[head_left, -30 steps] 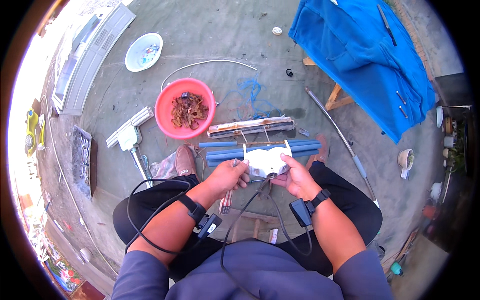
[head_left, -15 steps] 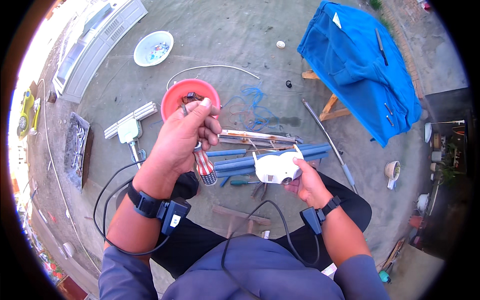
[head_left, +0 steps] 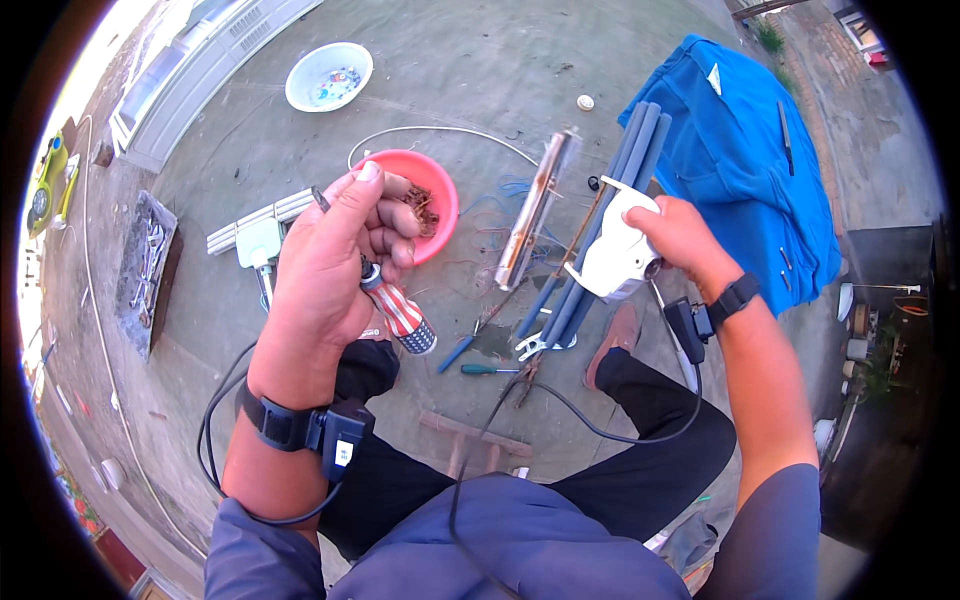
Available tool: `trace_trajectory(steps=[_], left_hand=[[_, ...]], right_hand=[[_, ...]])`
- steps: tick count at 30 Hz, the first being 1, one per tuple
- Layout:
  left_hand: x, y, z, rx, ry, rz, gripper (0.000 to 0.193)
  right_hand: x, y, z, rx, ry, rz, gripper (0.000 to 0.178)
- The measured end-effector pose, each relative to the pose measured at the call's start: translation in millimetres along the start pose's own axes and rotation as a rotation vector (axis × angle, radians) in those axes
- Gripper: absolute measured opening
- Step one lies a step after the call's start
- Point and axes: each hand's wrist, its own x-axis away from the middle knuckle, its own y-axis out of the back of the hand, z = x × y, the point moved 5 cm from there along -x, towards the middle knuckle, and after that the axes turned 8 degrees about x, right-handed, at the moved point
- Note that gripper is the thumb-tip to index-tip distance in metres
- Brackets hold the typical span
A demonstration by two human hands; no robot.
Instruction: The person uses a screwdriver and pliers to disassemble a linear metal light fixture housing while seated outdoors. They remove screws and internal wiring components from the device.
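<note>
My left hand (head_left: 335, 255) is closed around a screwdriver (head_left: 402, 318) with a stars-and-stripes handle. The handle hangs out below the palm, and dark metal pokes up by the thumb. Behind this hand sits a pink bowl (head_left: 445, 185) of rusty brown bits. My right hand (head_left: 685, 235) grips a white plastic housing (head_left: 615, 255) with a dark round hole. Several blue-grey tubes (head_left: 638, 150) run along the housing, tilted up to the right. A silvery, rust-stained strip (head_left: 535, 210) slants beside them; what holds it up is hidden.
A white basin (head_left: 330, 78) stands far left, and a metal tray (head_left: 150, 270) of tools lies left. White tubes with a pale housing (head_left: 262, 248) rest by my left hand. A green-handled screwdriver (head_left: 485, 369) and pliers lie before me. Blue cloth (head_left: 740, 170) covers a stand at right.
My right hand has moved right and up, swinging the housing and tubes from nearly level to steeply tilted. The rusty strip has swung up too. My left hand has shifted slightly left, still holding the screwdriver.
</note>
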Motion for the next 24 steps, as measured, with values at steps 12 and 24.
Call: trace_trajectory(steps=[12, 24], left_hand=[[0.7, 16.1, -10.4, 0.055, -0.041, -0.032, 0.029], [5.3, 23.4, -32.3, 0.166, -0.138, -0.036, 0.034]], right_hand=[[-2.9, 45.0, 33.1, 0.064, 0.108, -0.071, 0.043], [14.6, -71.9, -7.1, 0.459, -0.005, 0.212, 0.061]])
